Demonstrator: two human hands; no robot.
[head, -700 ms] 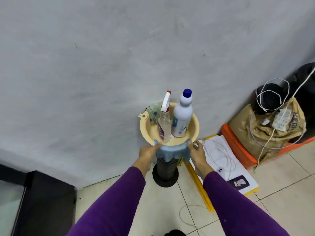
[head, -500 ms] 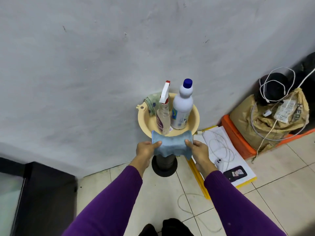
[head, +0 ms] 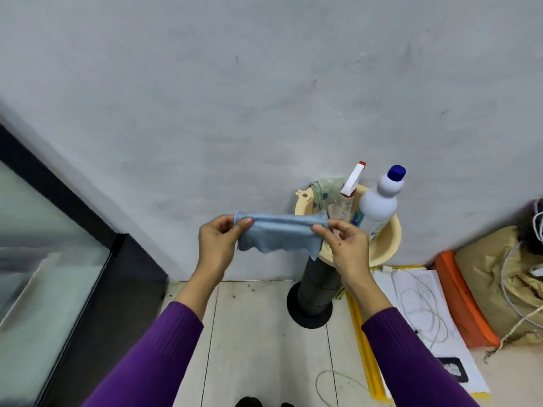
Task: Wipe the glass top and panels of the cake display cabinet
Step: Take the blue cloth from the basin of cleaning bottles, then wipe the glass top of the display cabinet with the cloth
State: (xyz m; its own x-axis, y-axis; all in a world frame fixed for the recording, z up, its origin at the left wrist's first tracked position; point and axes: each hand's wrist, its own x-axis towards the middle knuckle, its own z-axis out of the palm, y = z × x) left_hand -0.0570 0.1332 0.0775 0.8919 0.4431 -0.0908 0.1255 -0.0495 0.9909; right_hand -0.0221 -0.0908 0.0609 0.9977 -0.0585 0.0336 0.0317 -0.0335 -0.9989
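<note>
A light blue cloth point(head: 279, 235) is stretched in the air between my hands. My left hand point(head: 219, 245) pinches its left end and my right hand point(head: 345, 246) pinches its right end. Just behind my right hand a cream basin point(head: 388, 245) rests on a black stand point(head: 317, 286). In the basin stand a clear spray bottle point(head: 349, 192) with a white and red trigger and a white bottle point(head: 380, 201) with a blue cap. The glass panel point(head: 38, 259) of the display cabinet, in a black frame, fills the lower left.
A grey wall point(head: 264, 98) rises straight ahead. A greenish rag point(head: 326, 190) hangs over the basin's far rim. On the tiled floor at right lie white papers with a cable point(head: 417, 298), a phone point(head: 452, 368), an orange tray point(head: 461, 301) and a tan sack point(head: 496, 277).
Both hands have lifted the blue cloth off the basin's front rim and up, clear of the basin, pulling it out flat. The view has swung left, bringing the cabinet glass in.
</note>
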